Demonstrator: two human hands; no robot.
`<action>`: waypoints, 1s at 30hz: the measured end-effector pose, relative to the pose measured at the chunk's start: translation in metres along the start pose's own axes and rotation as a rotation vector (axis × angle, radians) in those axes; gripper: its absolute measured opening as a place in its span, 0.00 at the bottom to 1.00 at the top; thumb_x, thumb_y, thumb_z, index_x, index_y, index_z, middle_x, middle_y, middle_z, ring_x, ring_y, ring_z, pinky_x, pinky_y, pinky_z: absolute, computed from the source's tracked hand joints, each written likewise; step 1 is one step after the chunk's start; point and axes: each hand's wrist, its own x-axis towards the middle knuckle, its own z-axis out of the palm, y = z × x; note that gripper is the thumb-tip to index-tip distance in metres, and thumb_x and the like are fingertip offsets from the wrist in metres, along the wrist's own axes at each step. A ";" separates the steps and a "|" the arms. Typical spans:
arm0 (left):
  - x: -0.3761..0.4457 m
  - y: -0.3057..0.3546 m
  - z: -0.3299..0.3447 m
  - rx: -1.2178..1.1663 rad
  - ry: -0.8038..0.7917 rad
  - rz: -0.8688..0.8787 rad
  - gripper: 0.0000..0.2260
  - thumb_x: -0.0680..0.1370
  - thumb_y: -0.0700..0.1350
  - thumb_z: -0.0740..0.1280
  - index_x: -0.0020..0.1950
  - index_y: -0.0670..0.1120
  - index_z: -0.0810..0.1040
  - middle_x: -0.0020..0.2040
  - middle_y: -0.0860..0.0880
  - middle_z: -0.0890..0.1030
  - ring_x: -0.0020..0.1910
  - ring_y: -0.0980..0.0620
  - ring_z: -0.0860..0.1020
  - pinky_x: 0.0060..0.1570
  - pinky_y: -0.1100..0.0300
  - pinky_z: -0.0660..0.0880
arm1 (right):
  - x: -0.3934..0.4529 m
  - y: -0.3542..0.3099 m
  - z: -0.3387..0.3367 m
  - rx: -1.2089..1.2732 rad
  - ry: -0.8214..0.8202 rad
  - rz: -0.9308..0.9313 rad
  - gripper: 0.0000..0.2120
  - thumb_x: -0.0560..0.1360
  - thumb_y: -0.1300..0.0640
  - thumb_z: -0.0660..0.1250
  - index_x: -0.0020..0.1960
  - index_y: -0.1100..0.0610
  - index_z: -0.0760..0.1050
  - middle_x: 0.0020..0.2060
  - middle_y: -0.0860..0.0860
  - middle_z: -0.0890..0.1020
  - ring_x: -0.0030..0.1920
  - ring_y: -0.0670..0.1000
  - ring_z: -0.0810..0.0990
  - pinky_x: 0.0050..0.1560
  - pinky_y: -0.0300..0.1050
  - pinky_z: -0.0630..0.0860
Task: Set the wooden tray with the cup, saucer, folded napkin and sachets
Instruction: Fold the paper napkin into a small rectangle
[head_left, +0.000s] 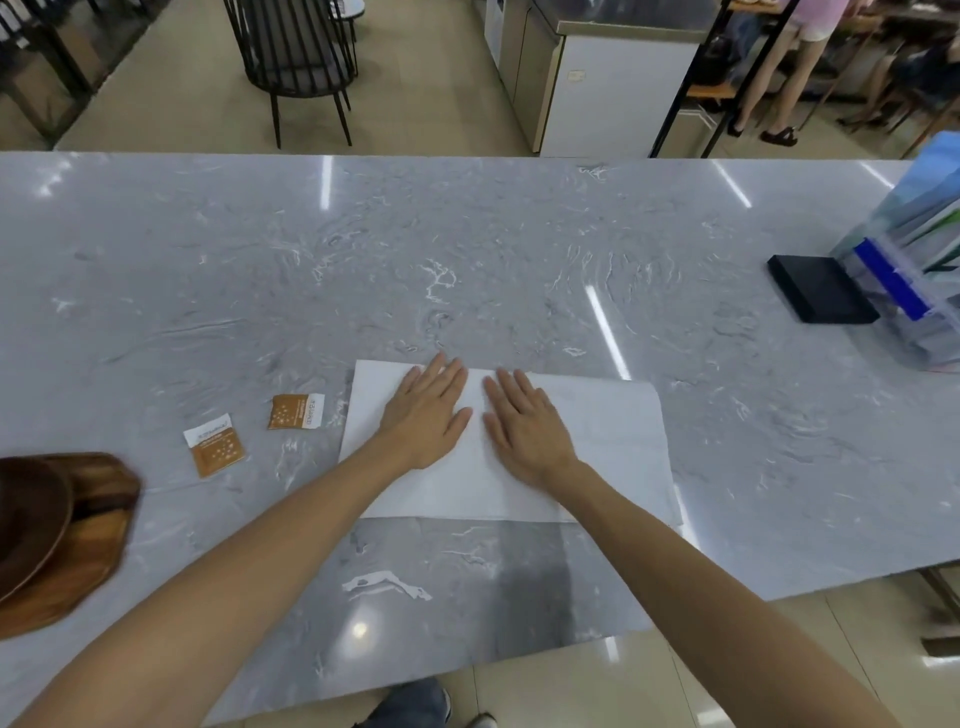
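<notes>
A white napkin (597, 447) lies flat on the grey marble table (415, 270), folded over once. My left hand (428, 410) and my right hand (524, 423) rest palm down on it side by side, fingers spread, holding nothing. Two brown and white sachets (214, 451) (296, 412) lie on the table to the left of the napkin. At the left edge of the view sits the wooden tray (88, 551), with a dark brown round saucer (26, 519) on it, partly cut off. No cup is in view.
A black box (821, 296) and a clear plastic holder of leaflets (914, 280) stand at the table's right end. Beyond the far edge are a black chair (296, 57), a steel counter (613, 73) and a person's legs (779, 78).
</notes>
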 end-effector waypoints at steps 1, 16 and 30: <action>-0.003 -0.006 0.004 0.004 0.006 0.003 0.29 0.85 0.58 0.47 0.84 0.47 0.47 0.85 0.50 0.48 0.83 0.50 0.44 0.81 0.49 0.45 | 0.000 0.003 0.003 -0.006 -0.007 0.000 0.28 0.87 0.44 0.46 0.84 0.51 0.51 0.84 0.49 0.51 0.84 0.53 0.46 0.83 0.55 0.49; -0.025 -0.071 0.010 0.002 0.120 -0.106 0.34 0.81 0.64 0.41 0.84 0.48 0.47 0.84 0.51 0.50 0.83 0.49 0.48 0.81 0.49 0.47 | -0.049 0.152 -0.035 -0.037 0.072 0.420 0.29 0.85 0.39 0.41 0.84 0.45 0.45 0.84 0.45 0.49 0.83 0.50 0.48 0.82 0.57 0.47; -0.029 -0.057 -0.011 0.042 0.051 -0.137 0.33 0.83 0.63 0.47 0.83 0.47 0.53 0.83 0.48 0.57 0.81 0.45 0.57 0.78 0.47 0.55 | -0.119 0.112 -0.026 0.077 0.355 0.490 0.25 0.81 0.57 0.66 0.77 0.61 0.67 0.78 0.66 0.65 0.76 0.67 0.64 0.74 0.64 0.64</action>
